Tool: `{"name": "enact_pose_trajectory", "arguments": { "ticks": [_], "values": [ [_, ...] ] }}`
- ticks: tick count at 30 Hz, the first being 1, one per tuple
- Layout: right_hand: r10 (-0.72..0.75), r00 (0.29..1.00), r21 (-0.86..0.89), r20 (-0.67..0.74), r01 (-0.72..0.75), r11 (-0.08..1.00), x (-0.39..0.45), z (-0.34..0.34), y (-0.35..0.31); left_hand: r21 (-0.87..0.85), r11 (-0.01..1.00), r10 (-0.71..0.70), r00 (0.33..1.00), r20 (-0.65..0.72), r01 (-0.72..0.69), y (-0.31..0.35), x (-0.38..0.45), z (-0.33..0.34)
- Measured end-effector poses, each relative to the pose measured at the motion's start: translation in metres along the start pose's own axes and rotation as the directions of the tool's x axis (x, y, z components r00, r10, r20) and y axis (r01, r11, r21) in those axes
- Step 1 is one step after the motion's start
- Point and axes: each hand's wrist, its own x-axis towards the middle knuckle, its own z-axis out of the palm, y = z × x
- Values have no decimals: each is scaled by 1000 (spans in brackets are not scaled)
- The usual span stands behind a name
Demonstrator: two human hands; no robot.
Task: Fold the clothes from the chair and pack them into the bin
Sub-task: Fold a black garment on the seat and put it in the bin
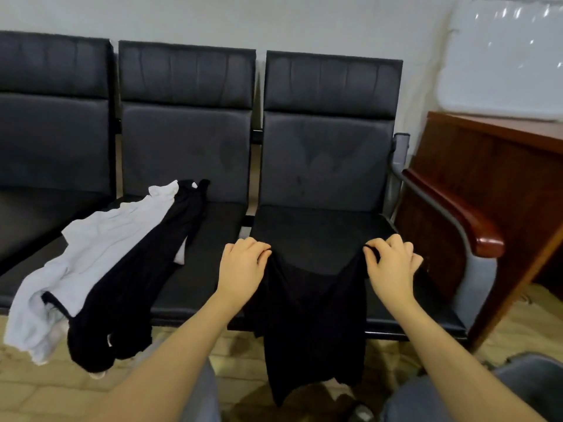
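A black garment (313,315) hangs over the front edge of the right-hand black seat (320,226). My left hand (242,271) pinches its top left corner and my right hand (391,263) pinches its top right corner, so the cloth is stretched between them above the seat. A white garment (100,248) and another black garment (137,284) lie draped across the middle seat and hang off its front. A grey bin (536,382) shows at the bottom right corner, only partly in view.
Three joined black chairs stand against a pale wall. A wooden armrest (457,211) ends the row on the right, beside a brown wooden desk (502,166). A clear plastic lid or box (502,62) rests on the desk. The floor is tiled.
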Motion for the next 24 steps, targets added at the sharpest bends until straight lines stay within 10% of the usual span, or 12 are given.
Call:
{"name": "enact_pose_trajectory", "arguments": {
  "ticks": [8,24],
  "values": [
    [38,978,-126,206,-12,992,-16,48,27,70,995,61,987,152,-72,-19,-13,52],
    [198,980,169,27,-199,965,49,84,19,-144,988,-46,997,63,54,-20,74,99]
  ]
}}
